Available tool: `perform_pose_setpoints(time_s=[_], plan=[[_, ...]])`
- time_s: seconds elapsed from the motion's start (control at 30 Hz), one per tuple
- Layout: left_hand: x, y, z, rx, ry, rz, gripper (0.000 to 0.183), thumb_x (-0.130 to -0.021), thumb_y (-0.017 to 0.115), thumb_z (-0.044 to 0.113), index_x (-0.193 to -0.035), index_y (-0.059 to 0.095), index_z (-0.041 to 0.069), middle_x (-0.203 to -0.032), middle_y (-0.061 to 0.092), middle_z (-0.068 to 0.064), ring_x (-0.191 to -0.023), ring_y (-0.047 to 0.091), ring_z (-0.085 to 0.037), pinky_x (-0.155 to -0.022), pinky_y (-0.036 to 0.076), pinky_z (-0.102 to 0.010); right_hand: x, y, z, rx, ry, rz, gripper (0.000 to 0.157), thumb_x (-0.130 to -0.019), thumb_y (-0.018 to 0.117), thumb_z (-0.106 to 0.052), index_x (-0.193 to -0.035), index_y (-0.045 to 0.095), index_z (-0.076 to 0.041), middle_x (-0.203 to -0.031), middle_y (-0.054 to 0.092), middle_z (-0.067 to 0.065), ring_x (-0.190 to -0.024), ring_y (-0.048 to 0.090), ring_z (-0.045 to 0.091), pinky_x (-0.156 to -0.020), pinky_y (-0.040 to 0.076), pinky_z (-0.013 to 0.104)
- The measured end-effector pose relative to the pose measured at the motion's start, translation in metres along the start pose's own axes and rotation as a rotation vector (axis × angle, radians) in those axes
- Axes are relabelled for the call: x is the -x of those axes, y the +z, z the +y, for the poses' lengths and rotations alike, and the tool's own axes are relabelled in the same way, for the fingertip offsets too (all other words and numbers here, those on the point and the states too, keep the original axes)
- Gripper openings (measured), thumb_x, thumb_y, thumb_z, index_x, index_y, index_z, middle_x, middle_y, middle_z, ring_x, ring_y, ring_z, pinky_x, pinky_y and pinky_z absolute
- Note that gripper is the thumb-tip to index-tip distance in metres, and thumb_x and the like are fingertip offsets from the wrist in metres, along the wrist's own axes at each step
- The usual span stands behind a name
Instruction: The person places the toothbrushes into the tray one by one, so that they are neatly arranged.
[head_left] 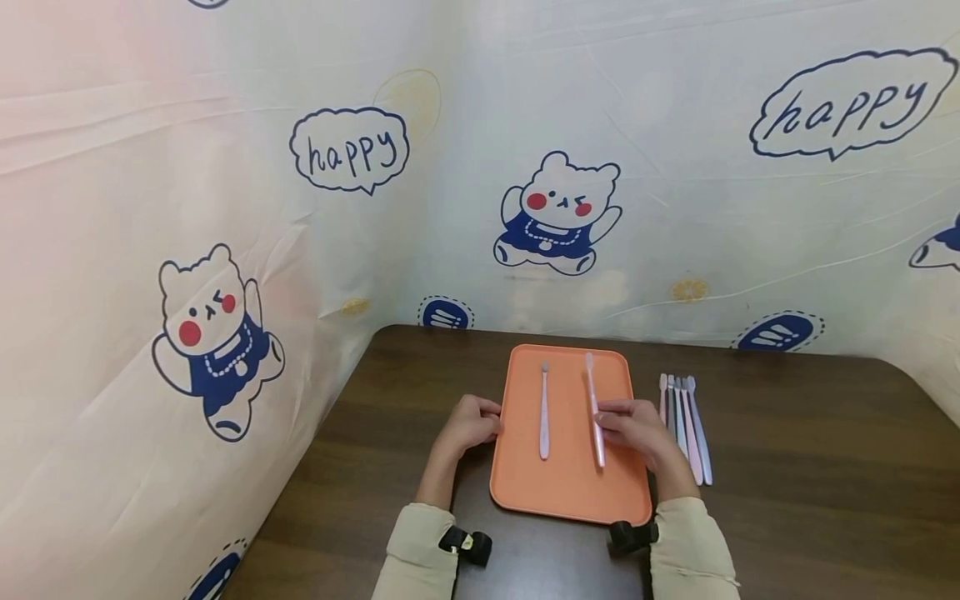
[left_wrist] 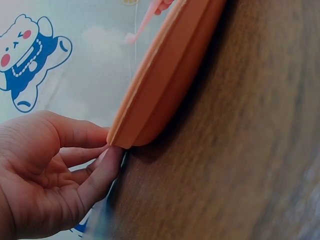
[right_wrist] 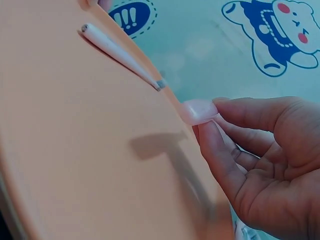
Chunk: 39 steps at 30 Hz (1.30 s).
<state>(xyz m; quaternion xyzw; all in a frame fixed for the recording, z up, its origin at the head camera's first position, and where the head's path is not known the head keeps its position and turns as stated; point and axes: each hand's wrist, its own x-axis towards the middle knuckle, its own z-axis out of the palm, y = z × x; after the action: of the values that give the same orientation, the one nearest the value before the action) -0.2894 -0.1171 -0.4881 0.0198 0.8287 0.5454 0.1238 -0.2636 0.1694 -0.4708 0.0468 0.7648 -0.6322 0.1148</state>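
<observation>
Over the tray (head_left: 567, 492), the right hand (head_left: 641, 429) pinches a brush (head_left: 591, 383).
Its fingers (right_wrist: 250, 111) hold it mid-length, apparently to clear the surface; the left hand (head_left: 471, 423) pinches the tray's edge, perhaps as a brace. Another brush (head_left: 544, 425) lies on the tray. On the bench (head_left: 825, 450), the right hand partly hides more brushes (head_left: 698, 429); which way the held one faces, I cannot make out.

Right hand (right_wrist: 270, 162) pinching pale pink toothbrush (right_wrist: 200, 111) over orange tray (right_wrist: 75, 150), shadow (right_wrist: 152, 145) cast beneath, second toothbrush (right_wrist: 119, 54) lying on tray.
</observation>
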Motion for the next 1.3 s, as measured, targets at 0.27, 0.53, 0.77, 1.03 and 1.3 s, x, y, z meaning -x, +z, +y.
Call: perform_pose_setpoints(time_s=[0.27, 0.53, 0.77, 1.03, 1.3], plan=[[-0.001, -0.001, -0.001, -0.011, -0.011, 0.003, 0.037, -0.082, 0.060, -0.004, -0.117, 0.069, -0.011, -0.089, 0.068, -0.012, -0.072, 0.060, -0.012, -0.065, 0.055, -0.025, -0.004, 0.014, -0.003, 0.042, -0.005, -0.009, 0.042, -0.096, 0.065, -0.006, -0.131, 0.058, 0.016, -0.112, 0.069, 0.023, -0.084, 0.068, 0.010, -0.076, 0.062, 0.027], [0.001, 0.000, 0.000, 0.006, 0.000, 0.008, 0.037, -0.082, 0.059, -0.005, -0.116, 0.069, -0.013, -0.086, 0.067, -0.010, -0.071, 0.061, -0.011, -0.066, 0.056, -0.025, -0.011, 0.024, 0.000, 0.039, 0.031, -0.010, 0.041, -0.097, 0.065, -0.007, -0.131, 0.059, 0.014, -0.115, 0.068, 0.024, -0.083, 0.067, 0.008, -0.072, 0.060, 0.022], [0.000, 0.000, 0.000, -0.006, -0.008, 0.006, 0.037, -0.081, 0.060, -0.005, -0.116, 0.069, -0.012, -0.088, 0.067, -0.010, -0.072, 0.060, -0.011, -0.065, 0.055, -0.024, -0.016, 0.035, 0.000, 0.003, 0.046, 0.020, 0.038, -0.095, 0.065, -0.004, -0.128, 0.060, 0.015, -0.104, 0.071, 0.017, -0.078, 0.065, 0.006, -0.068, 0.058, 0.019], [0.001, -0.001, 0.001, 0.001, -0.004, 0.002, 0.037, -0.081, 0.059, -0.005, -0.116, 0.069, -0.013, -0.087, 0.067, -0.010, -0.071, 0.060, -0.011, -0.065, 0.054, -0.024, -0.018, 0.049, -0.005, -0.033, 0.052, 0.045, 0.037, -0.096, 0.064, -0.003, -0.127, 0.060, 0.016, -0.108, 0.069, 0.019, -0.079, 0.065, 0.007, -0.071, 0.059, 0.021], [0.002, -0.001, 0.001, 0.005, 0.005, 0.004, 0.037, -0.081, 0.061, -0.005, -0.116, 0.069, -0.012, -0.090, 0.069, -0.013, -0.072, 0.060, -0.012, -0.065, 0.055, -0.024, -0.025, 0.060, -0.007, -0.017, 0.057, 0.080, 0.035, -0.094, 0.065, -0.003, -0.125, 0.063, 0.015, -0.106, 0.070, 0.019, -0.076, 0.064, 0.007, -0.069, 0.058, 0.021]])
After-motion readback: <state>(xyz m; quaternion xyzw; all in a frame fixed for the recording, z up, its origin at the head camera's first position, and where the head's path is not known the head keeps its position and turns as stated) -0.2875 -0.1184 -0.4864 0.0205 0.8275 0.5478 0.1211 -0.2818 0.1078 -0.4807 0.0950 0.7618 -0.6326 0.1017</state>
